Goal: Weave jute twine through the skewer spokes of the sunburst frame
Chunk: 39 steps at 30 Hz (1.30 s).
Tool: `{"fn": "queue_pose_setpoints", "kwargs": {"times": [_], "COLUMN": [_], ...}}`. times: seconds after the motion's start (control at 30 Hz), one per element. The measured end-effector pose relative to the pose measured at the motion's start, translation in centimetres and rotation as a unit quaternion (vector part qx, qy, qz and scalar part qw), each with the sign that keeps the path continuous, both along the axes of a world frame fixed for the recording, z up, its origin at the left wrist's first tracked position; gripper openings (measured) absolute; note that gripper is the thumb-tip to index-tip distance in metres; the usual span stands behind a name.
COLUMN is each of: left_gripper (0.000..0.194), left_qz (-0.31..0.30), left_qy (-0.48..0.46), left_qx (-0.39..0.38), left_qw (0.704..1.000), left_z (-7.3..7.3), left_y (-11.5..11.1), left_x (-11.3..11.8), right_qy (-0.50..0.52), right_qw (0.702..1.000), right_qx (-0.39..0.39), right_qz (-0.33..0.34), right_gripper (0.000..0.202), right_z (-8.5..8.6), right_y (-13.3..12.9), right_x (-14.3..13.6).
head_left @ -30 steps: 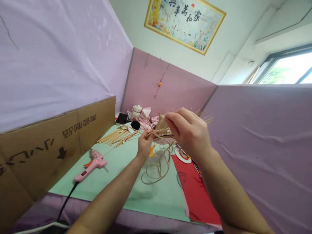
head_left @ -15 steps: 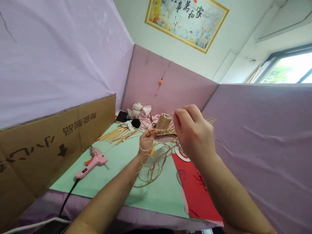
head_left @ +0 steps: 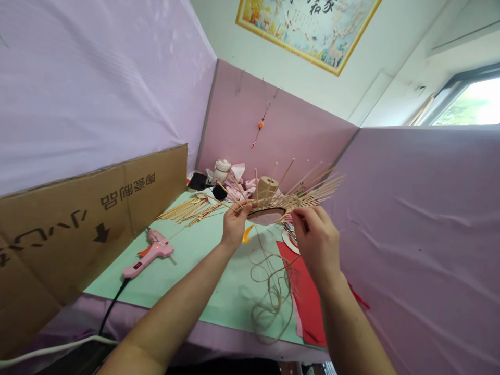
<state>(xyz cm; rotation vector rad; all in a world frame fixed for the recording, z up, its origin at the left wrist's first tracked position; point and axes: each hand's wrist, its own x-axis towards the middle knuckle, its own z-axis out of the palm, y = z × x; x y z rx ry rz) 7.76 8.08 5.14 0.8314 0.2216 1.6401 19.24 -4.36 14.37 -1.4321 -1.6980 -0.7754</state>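
My left hand (head_left: pixel 234 226) grips the near-left edge of a round base (head_left: pixel 267 215) with a dark rim. Thin wooden sticks (head_left: pixel 322 190) fan out from this base, upward and to the right, like an unfinished basket. At the right side of the base, the fingers of my right hand (head_left: pixel 318 239) are pinched together on jute twine among the sticks; the fingertips are partly hidden. A loose, tangled length of the twine (head_left: pixel 273 297) hangs below the base, over the green table top.
On the left lie a pink glue gun (head_left: pixel 150 254) and a cardboard box panel (head_left: pixel 117 208). Loose sticks (head_left: pixel 187 211), a black pompom (head_left: pixel 219 193), a white jar (head_left: pixel 222 169) and a twine spool (head_left: pixel 269 186) are behind. Red cloth (head_left: pixel 308 302) lies right.
My right hand has come down from its raised position to the sticks at the right. The twine loops have dropped off my left forearm and hang lower, farther right. The base and sticks show more fully.
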Motion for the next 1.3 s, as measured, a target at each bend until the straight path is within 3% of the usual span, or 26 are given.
{"fn": "queue_pose_setpoints", "kwargs": {"times": [0.1,0.2,0.3,0.5,0.6,0.73,1.0,1.3], "left_gripper": [0.026,0.028,0.028,0.031,0.031,0.03,0.031,0.021], "left_qz": [0.004,-0.002,-0.011,-0.017,-0.028,-0.03,-0.08,-0.031], "left_qy": [-0.023,-0.03,-0.032,-0.041,-0.042,-0.035,-0.033,-0.049], "left_qx": [-0.011,-0.025,-0.024,-0.014,0.0,0.007,0.015,-0.02], "left_qw": [1.0,0.999,0.999,0.999,0.999,0.999,0.996,0.998], "left_z": [0.2,0.4,0.6,1.0,0.9,0.8,1.1,1.2], "left_y": [0.1,0.1,-0.1,-0.2,-0.2,-0.2,-0.7,-0.6], "left_x": [-0.3,-0.4,-0.6,-0.8,-0.8,-0.8,-1.0,-0.8], "right_qy": [0.055,0.117,0.144,0.144,0.093,0.081,0.116,0.12], "right_qw": [0.994,0.978,0.973,0.987,0.99,0.995,0.991,0.988], "right_qx": [-0.088,-0.171,-0.176,0.018,0.013,0.011,0.006,-0.029], "right_qz": [-0.02,0.006,0.035,0.076,0.109,0.066,0.062,0.09], "right_gripper": [0.016,0.015,0.017,0.02,0.016,0.02,0.02,0.018], "right_z": [-2.5,-4.8,-5.6,-4.0,-3.3,-3.3,-3.5,-3.7], "right_y": [3.0,5.8,6.9,5.1,5.3,6.8,7.6,7.7], "right_x": [2.8,5.1,5.8,1.9,-0.9,-2.7,-2.7,-2.5]}}
